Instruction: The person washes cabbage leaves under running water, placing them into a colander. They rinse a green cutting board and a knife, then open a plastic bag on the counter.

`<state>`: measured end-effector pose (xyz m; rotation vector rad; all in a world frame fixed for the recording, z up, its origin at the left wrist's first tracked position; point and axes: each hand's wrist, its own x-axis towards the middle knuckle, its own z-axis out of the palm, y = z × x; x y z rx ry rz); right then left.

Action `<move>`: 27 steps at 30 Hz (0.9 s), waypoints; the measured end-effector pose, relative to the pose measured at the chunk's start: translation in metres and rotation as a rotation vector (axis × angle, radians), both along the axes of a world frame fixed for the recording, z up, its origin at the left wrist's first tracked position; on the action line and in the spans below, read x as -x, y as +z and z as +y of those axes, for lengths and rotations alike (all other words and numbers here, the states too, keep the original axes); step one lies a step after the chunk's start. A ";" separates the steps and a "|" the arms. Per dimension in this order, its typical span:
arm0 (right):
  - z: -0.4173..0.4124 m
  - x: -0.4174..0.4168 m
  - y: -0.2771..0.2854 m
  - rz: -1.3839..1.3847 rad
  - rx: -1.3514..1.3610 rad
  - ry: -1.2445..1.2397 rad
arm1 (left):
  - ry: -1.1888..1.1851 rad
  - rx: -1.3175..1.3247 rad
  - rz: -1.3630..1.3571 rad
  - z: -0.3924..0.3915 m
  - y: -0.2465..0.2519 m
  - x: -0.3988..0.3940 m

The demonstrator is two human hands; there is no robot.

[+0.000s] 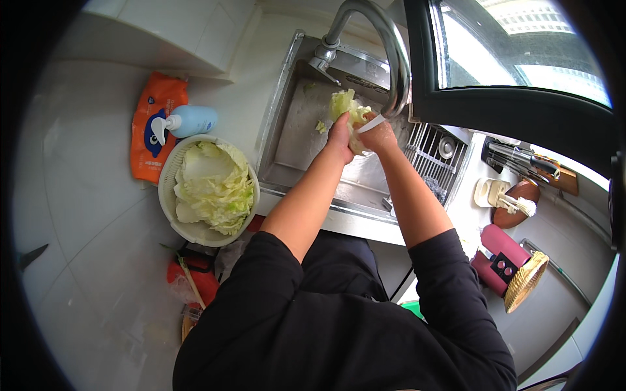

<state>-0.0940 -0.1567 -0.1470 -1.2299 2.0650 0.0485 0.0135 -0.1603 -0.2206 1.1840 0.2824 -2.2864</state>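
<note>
Both my hands are over the stainless steel sink [303,117], around a pale green cabbage leaf [343,102]. My left hand [339,141] grips the leaf with the thumb on top. My right hand [380,136] holds its other side, and its fingertips are partly hidden. A stream of water runs from the curved chrome faucet [402,63] onto my right hand and the leaf. A small torn leaf piece [321,127] lies on the sink floor. To the left, a white plastic colander [166,205] is heaped with cabbage leaves [215,185].
Behind the colander stand a light blue pump bottle [195,120] and an orange packet [152,127]. A dark-framed window [508,105] juts in over the sink's right side. A metal drying rack [435,151], knives in a holder [523,159] and a white brush [523,206] are on the right.
</note>
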 end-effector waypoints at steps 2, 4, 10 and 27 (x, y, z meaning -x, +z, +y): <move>0.002 0.003 -0.004 -0.133 0.038 -0.013 | -0.012 0.000 0.040 0.000 0.007 -0.008; 0.008 0.005 -0.004 -0.338 0.077 -0.029 | -0.016 -0.019 0.072 -0.002 0.016 -0.018; 0.012 0.004 -0.001 -0.456 0.053 -0.066 | -0.071 -0.031 0.031 -0.003 0.022 -0.027; 0.004 -0.007 0.004 -0.330 0.018 -0.060 | -0.029 0.086 -0.102 0.012 0.023 -0.032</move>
